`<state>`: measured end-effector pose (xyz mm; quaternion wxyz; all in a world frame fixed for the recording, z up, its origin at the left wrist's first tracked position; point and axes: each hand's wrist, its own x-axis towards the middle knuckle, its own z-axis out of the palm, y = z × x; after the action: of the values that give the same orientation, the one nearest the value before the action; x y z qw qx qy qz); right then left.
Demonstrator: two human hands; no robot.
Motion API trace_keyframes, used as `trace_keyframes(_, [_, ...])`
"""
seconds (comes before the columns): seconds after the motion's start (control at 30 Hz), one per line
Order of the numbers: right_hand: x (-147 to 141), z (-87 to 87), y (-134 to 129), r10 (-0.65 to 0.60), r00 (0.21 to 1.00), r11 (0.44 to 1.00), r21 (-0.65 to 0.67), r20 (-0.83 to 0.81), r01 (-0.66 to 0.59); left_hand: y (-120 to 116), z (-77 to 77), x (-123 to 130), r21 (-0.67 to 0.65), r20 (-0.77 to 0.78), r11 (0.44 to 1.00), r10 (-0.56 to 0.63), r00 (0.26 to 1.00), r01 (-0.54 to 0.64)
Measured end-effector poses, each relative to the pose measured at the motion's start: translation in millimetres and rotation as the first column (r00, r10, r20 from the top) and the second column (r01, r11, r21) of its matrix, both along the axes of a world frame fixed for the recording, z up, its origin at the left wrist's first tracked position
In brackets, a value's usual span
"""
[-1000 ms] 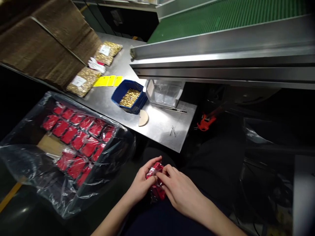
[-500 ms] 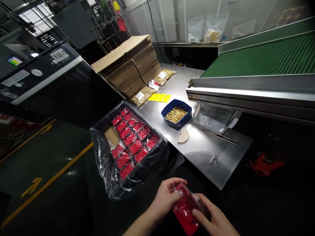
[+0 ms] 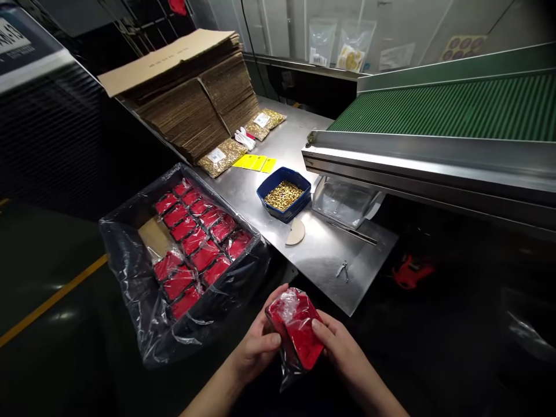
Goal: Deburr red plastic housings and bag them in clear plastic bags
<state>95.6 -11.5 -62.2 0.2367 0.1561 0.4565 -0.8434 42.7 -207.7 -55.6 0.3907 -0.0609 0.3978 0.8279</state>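
Note:
Between my two hands is a red part in a clear plastic bag point(image 3: 299, 327), held in front of me below the table's edge. My left hand point(image 3: 260, 341) grips its left side, thumb on the near face. My right hand point(image 3: 334, 336) closes on its right edge, thumb on the red face. What the red part is inside the bag cannot be made out. To the left, a black bin lined with clear plastic point(image 3: 124, 289) holds rows of similar bagged red parts point(image 3: 191, 240).
On the metal table point(image 3: 321, 284) stand a blue tray point(image 3: 284, 217) of small brass-coloured pieces, a beige disc point(image 3: 296, 233), small pliers-like tool point(image 3: 343, 270), yellow cards point(image 3: 255, 163), bags of brass pieces point(image 3: 222, 157) and stacked cardboard point(image 3: 195, 98). A green conveyor point(image 3: 452, 107) rises at right.
The bagged red part has been turned and raised between my hands, its loose plastic end now pointing down. My view has shifted, so the table and bin sit further left.

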Motion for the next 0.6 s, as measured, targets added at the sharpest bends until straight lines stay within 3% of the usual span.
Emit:
trace_keyframes(0.1, [0,0.8,-7,-0.031,0.999,0.997,-0.068,0.012,0.032,1,1.5,-7,-0.039,-0.102,0.999,-0.019,0.995,0.015])
trace_keyframes(0.27, [0,1.5,-13,-0.016,1.0,0.99,-0.139,0.017,0.018,-12,11.2,-27,-0.129,-0.289,0.98,-0.186,0.939,0.154])
trace_keyframes(0.43, [-4,6.9,-16,0.047,0.999,0.983,-0.18,0.019,-0.042,-19,13.1,-32,-0.268,-0.373,0.938,-0.311,0.874,0.219])
trace_keyframes(0.53, [-3,0.4,-16,0.105,0.994,0.984,-0.145,0.008,-0.102,-22,16.3,-33,-0.304,-0.415,0.935,-0.304,0.858,0.184])
trace_keyframes(0.6, [0,-9.2,-14,0.108,0.994,0.993,-0.045,-0.002,-0.108,-37,24.4,-39,-0.361,-0.462,0.927,-0.273,0.844,0.103])
